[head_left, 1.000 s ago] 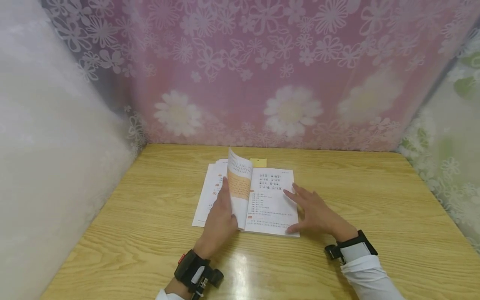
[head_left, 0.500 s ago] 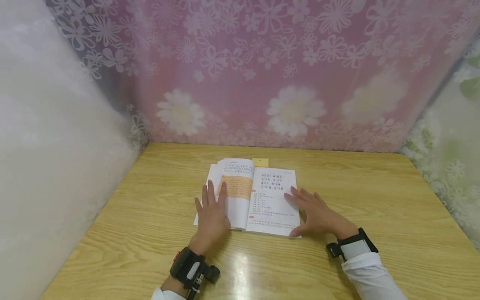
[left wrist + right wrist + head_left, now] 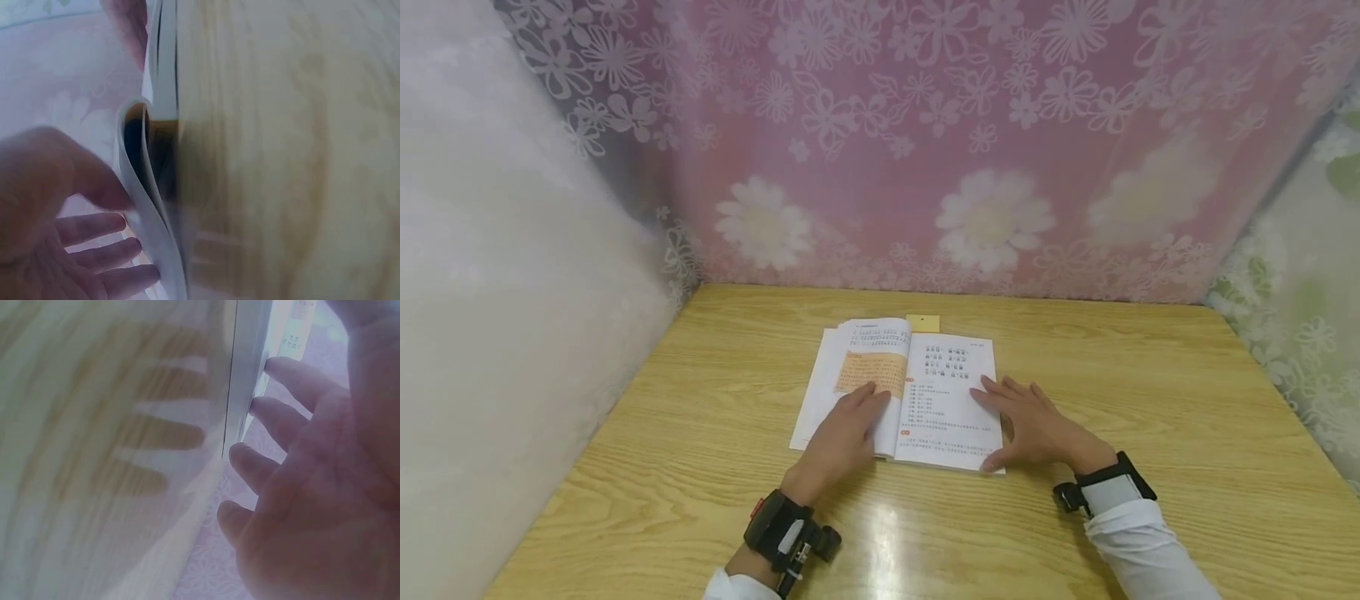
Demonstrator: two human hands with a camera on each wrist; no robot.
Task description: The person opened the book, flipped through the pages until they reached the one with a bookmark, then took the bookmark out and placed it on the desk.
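Observation:
An open book [image 3: 951, 417] lies on the table, printed pages facing up. Its left page carries an orange text block [image 3: 870, 373] that the left fingers partly cover. My left hand [image 3: 842, 433] rests on the lower part of that page, fingers extended toward the spine. In the left wrist view, the left hand's fingers [image 3: 106, 253] touch the page, which bulges up near the spine. My right hand [image 3: 1037, 425] lies at the right page's outer edge with fingers spread. Seen from the right wrist, its fingertips [image 3: 259, 406] meet the book's edge.
A yellow tab [image 3: 922, 322] sticks out past the book's top edge. The wood-grain table [image 3: 685, 400] surrounds the book. Flowered pink sheeting [image 3: 880, 167] hangs behind it, with pale sheeting [image 3: 512, 250] at the left and more at the right.
The raised page has come down flat on the left side. My left hand swept left with it, then moved back right onto the page. The right hand stays almost still.

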